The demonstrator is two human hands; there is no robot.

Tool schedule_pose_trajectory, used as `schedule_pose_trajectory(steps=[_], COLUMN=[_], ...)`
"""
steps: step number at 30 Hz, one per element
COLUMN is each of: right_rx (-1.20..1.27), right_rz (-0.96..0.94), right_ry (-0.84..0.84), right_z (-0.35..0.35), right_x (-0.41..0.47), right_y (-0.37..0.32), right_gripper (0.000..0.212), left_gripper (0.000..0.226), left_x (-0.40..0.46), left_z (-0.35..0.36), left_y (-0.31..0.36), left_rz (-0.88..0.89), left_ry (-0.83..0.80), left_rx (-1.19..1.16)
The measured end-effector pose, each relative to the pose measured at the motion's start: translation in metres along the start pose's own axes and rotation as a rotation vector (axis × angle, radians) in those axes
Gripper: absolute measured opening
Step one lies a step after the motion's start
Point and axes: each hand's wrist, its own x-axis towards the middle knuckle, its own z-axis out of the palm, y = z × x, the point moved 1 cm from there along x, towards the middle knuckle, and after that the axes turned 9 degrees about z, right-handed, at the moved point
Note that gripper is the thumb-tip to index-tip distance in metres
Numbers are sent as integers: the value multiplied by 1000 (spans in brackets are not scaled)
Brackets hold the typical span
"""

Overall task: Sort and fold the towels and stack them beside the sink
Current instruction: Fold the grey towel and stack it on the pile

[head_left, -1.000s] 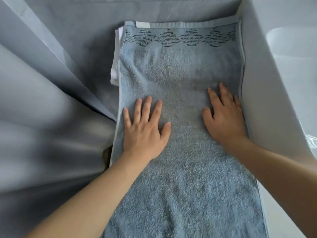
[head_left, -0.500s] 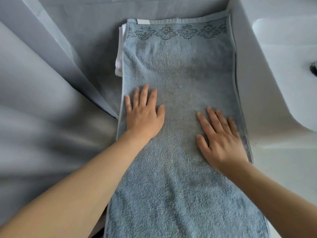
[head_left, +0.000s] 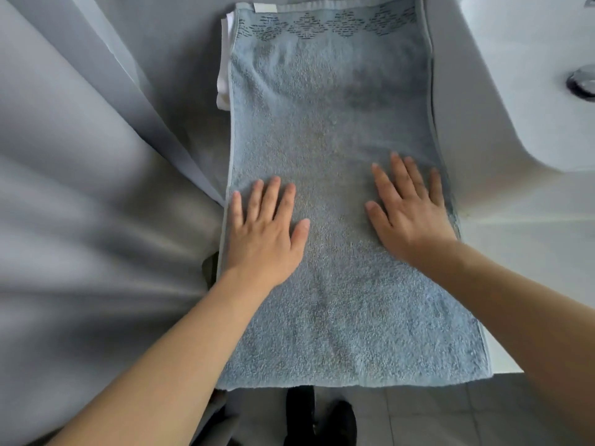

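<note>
A blue-grey towel [head_left: 331, 117] with a dark diamond pattern along its far edge lies stretched out flat on the counter beside the white sink [head_left: 528, 91]. Its near end hangs over the counter's front edge. My left hand [head_left: 264, 233] lies flat, fingers spread, on the towel's left side. My right hand [head_left: 409, 210] presses flat on the right side, close to the sink's rim. Neither hand grips anything. A white towel [head_left: 223, 75] peeks out from under the blue one at the far left.
A grey curtain [head_left: 80, 188] hangs in folds along the left, right against the towel's edge. The sink's drain fitting [head_left: 581, 82] shows at the far right. Grey floor tiles [head_left: 434, 413] and dark shoes [head_left: 322, 416] appear below the counter's edge.
Both hands have slid toward me along the towel, staying flat on it. The view has tilted down, so the towel's near end and the floor now show.
</note>
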Motion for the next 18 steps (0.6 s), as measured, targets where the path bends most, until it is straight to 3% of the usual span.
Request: schedule_pose_trajectory(steps=[3, 5, 7, 12, 14, 18], right_rx=[82, 17, -33, 15, 79, -9], right_rz=[-96, -189, -147, 27, -29, -203], right_ry=[22, -35, -34, 41, 70, -5], right_z=[2, 13, 19, 8, 3, 18], right_x=[-46, -75, -85, -89, -97, -116], right_y=[-11, 0, 23, 40, 27, 34], right_gripper=[65, 65, 65, 69, 66, 65], left_gripper=[73, 70, 67, 75, 73, 68], left_x=[-14, -37, -55, -61, -63, -83], left_z=[-7, 2, 13, 3, -5, 10], left_y=[23, 25, 7, -9, 15, 39], left_rz=[58, 122, 78, -97, -24, 136], left_ry=[71, 8, -48, -6, 41, -54], left_rx=[-107, -105, -71, -41, -55, -81])
